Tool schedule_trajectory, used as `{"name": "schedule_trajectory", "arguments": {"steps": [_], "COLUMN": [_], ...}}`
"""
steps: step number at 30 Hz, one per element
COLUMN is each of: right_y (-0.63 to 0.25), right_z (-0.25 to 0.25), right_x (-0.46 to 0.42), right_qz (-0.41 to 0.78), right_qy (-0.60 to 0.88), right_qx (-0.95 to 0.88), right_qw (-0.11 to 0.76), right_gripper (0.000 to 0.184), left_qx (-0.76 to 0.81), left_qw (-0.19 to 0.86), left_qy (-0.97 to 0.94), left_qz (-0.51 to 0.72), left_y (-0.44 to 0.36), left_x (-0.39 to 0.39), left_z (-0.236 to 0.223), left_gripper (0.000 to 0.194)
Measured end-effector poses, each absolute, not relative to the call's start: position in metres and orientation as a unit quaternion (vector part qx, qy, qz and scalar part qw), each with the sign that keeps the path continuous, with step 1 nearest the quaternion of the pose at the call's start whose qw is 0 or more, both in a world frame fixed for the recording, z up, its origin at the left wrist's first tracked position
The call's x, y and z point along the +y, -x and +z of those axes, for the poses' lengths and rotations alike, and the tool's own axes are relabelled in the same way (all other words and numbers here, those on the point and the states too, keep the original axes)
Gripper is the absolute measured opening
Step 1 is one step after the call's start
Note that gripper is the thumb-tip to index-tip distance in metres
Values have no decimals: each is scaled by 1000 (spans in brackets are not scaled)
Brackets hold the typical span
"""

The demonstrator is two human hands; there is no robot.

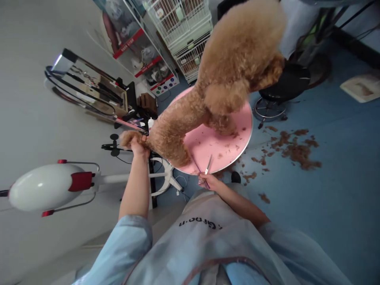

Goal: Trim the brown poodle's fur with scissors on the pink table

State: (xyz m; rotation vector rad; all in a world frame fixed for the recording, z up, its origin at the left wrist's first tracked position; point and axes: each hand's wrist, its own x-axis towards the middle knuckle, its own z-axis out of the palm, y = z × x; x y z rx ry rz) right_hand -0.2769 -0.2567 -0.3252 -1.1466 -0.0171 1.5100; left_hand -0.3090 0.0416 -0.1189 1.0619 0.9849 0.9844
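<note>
A curly apricot poodle (181,114) stands on a round pink grooming table (204,148), its fluffy head at the upper right and its rear toward me. My left hand (139,145) is closed around the base of the poodle's tail (128,138), which sticks out to the left. Low at the table's near edge, my right hand (207,182) grips a pair of scissors (209,164) with the blades pointing up over the pink top. A thin purple comb (195,162) is in the same hand, slanting toward the dog's hind leg. Both tools appear apart from the coat.
Clumps of cut hair (297,148) lie on the blue floor at right, near a black wheeled stool (286,83). A white dryer (44,187) on a stand is at left. White cages (181,23) and a shelf cabinet (142,51) stand behind the table.
</note>
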Motion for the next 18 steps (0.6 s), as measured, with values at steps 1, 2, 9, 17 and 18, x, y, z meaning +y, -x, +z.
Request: {"name": "schedule_trajectory", "arguments": {"steps": [1,2,9,17,18], "right_y": [271,262,171,247,260], "right_z": [-323,-322,-309,-280,-279], "right_x": [-261,-266,-284,-228,-222], "right_qz": [636,622,453,599,585], "right_qy": [510,532,792,539,530], "right_qx": [-7,-7,-213,-265,-264], "right_qw": [579,574,349,530,554], "right_gripper": [16,20,37,28,27], "left_qx": [446,460,459,441,440], "left_qw": [640,642,656,667,669], "left_qy": [-452,-438,-395,-387,-389], "left_qz": [432,430,451,459,456], "left_y": [309,309,305,307,308], "left_x": [41,39,31,32,33], "left_z": [-118,-118,-114,-114,-115], "left_gripper": [38,39,34,32,32]}}
